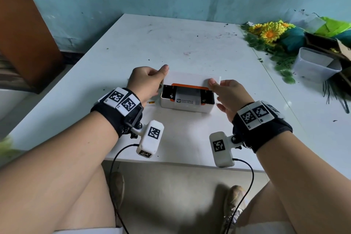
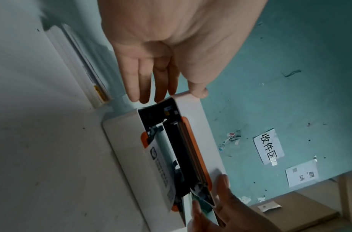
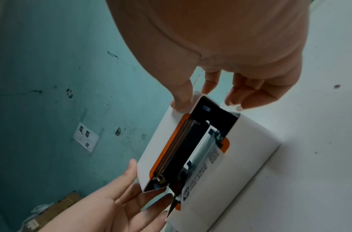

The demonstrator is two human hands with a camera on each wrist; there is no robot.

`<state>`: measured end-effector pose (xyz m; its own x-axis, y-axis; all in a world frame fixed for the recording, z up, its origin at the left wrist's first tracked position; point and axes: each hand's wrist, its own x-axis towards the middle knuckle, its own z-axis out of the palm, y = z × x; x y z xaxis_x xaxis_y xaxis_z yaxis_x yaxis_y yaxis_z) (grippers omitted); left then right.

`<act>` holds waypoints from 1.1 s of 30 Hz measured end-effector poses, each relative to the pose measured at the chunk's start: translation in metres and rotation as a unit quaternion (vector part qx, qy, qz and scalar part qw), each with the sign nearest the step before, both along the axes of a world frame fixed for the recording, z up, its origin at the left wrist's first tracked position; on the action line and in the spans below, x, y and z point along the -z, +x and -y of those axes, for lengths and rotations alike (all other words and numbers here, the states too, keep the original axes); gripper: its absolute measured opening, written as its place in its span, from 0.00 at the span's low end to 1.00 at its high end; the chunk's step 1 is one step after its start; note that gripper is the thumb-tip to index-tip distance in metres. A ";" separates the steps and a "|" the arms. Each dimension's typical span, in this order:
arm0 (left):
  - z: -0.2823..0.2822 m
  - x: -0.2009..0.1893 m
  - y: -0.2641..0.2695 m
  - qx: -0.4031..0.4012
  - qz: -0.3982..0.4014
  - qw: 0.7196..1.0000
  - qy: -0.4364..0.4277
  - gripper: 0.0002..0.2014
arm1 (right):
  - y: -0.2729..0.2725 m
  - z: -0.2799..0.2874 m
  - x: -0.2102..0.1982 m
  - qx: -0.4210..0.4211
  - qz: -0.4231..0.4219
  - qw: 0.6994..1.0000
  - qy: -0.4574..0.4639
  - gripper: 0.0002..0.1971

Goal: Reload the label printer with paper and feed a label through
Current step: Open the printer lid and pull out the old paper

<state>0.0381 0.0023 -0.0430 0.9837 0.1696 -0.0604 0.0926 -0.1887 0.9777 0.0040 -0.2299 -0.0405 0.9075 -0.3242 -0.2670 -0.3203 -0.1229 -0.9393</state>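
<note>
A white label printer [image 1: 187,108] with orange trim stands on the white table [image 1: 171,43], near its front edge. Its lid [image 1: 188,79] is raised part way, and the black inside shows. A printed label strip [image 1: 187,100] lies out of the opening over the front wall. My left hand [image 1: 150,81] holds the lid's left end, thumb on the outer face [image 2: 202,133], fingers [image 2: 143,87] straight beside the inner edge. My right hand [image 1: 229,93] pinches the lid's right end, thumb on the outer face [image 3: 157,149]. The label strip [image 3: 198,171] hangs over the body [image 3: 240,164].
Artificial sunflowers [image 1: 269,32] and a clear plastic tub [image 1: 315,64] crowd the table's right side. A brown cabinet [image 1: 24,24] stands at the left, a teal wall behind. A flat white pack with a yellow mark [image 2: 81,70] lies just left of the printer.
</note>
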 end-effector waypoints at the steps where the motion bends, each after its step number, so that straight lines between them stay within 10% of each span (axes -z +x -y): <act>1: 0.000 0.001 0.001 -0.006 0.012 1.000 0.013 0.21 | 0.000 0.000 -0.001 0.002 0.002 1.000 0.000 0.21; 12: 0.006 0.000 0.001 -0.029 0.022 0.996 -0.082 0.13 | 0.003 -0.010 -0.013 0.054 0.030 0.992 0.109 0.12; 20: 0.011 0.019 0.005 -0.005 -0.043 0.998 0.049 0.21 | 0.007 -0.018 -0.013 0.092 0.064 0.961 0.254 0.16; 25: 0.010 0.032 0.009 0.009 -0.038 0.994 0.098 0.13 | 0.005 -0.016 -0.023 0.110 0.025 0.888 0.445 0.04; 33: 0.010 0.035 0.011 0.017 0.001 0.990 0.137 0.14 | 0.004 -0.014 -0.029 0.071 0.037 0.866 0.493 0.25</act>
